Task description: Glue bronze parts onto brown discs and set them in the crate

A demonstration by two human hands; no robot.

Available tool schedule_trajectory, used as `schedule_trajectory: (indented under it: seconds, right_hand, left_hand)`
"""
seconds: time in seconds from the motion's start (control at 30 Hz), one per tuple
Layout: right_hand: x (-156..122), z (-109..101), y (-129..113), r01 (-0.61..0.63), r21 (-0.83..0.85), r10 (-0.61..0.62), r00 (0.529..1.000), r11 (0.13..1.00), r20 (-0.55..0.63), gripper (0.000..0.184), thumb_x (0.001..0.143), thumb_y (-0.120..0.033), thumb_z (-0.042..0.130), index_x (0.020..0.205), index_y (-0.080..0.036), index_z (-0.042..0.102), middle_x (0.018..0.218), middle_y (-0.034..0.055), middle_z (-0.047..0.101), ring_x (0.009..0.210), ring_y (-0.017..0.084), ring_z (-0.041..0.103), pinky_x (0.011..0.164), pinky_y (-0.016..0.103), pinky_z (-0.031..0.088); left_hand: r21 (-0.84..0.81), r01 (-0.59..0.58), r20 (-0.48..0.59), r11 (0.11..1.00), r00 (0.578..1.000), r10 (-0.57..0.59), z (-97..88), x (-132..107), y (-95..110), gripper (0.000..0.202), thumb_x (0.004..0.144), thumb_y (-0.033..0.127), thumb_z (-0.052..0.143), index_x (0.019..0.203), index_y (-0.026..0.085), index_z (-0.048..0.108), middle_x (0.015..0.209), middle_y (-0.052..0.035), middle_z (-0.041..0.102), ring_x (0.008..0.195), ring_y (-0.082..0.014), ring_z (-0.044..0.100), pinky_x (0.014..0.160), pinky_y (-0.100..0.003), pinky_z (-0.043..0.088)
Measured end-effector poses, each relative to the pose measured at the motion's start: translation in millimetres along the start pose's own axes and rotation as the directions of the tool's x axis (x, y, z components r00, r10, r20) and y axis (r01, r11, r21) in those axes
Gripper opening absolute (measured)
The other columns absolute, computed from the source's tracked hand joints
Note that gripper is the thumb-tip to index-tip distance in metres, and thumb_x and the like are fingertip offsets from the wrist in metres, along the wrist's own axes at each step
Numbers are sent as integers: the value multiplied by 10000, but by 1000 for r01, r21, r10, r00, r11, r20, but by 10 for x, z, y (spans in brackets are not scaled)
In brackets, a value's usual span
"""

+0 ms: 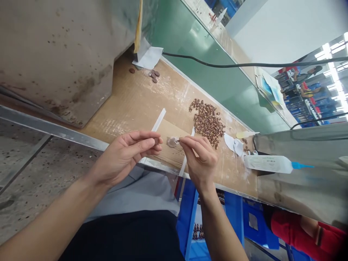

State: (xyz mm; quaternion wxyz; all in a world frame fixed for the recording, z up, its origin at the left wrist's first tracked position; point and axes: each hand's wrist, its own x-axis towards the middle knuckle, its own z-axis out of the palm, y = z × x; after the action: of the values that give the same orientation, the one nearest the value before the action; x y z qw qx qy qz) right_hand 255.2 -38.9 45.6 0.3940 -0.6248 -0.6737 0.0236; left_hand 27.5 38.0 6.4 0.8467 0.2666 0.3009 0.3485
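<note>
My left hand (130,150) is closed in a pinch on a small dark brown disc (157,140) held at its fingertips. My right hand (199,154) is closed too, pinching a small round clear part (172,142) just right of the disc. Both hands hover over the near edge of a brown cardboard-covered bench (130,105). A heap of small copper-brown parts (208,121) lies just beyond my right hand. A white strip (158,120) lies on the bench past my left fingers.
A white glue bottle with a blue nozzle (269,164) lies at the right beside white paper scraps (233,144). Several brown discs (154,75) lie far back by a white paper. A green conveyor belt (206,61) runs behind. A blue crate (206,221) sits below; a red sleeve (296,230) shows at lower right.
</note>
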Motion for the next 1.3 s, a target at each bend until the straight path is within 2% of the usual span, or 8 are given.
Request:
schedule_trajectory:
  seconds: [0.47, 0.6, 0.7, 0.93, 1.3]
  right_hand:
    - [-3, 7, 2, 29, -27, -28, 999, 999, 15, 213, 1112, -138, 734, 1130, -301, 869, 1095, 31, 869, 974, 229, 766, 922, 446, 630]
    - [8, 5, -25, 34, -30, -35, 999, 999, -29, 216, 1099, -129, 751, 1132, -308, 868, 1093, 24, 870, 991, 233, 774, 925, 446, 635]
    - [18, 15, -37, 16, -24, -18, 997, 1000, -73, 204, 1094, -139, 760, 1126, -308, 869, 1081, 24, 872, 1010, 243, 782, 940, 457, 639]
    - [28, 92, -18, -21, 12, 22, 996, 1000, -85, 205, 1092, -136, 752, 1120, -303, 868, 1078, 19, 872, 983, 230, 781, 933, 440, 627]
    - [20, 154, -33, -61, 27, 62, 997, 998, -46, 184, 1115, -197, 722, 1121, -307, 869, 1091, 31, 874, 976, 238, 799, 939, 457, 625]
  left_hand:
    - [6, -6, 32, 1000, 999, 6, 10, -14, 15, 205, 952, 304, 950, 1138, 219, 930, 1114, -77, 887, 959, -166, 826, 924, -224, 684]
    - [11, 0, 40, 1000, 999, 0, -4, -7, 4, 237, 956, 301, 947, 1179, 226, 920, 1140, -82, 880, 961, -174, 824, 927, -251, 693]
    - [5, 2, 32, 1000, 999, -3, -9, -3, -6, 233, 952, 298, 951, 1173, 231, 919, 1149, -75, 878, 948, -167, 825, 918, -243, 694]
    - [0, 5, 16, 1000, 1000, -5, 17, -9, 10, 189, 940, 285, 959, 1116, 222, 928, 1110, -71, 886, 933, -161, 825, 902, -215, 686]
    - [-7, 2, 20, 1000, 1000, -2, 18, -9, -6, 183, 955, 271, 943, 1128, 217, 924, 1151, -82, 885, 943, -162, 820, 903, -221, 682]
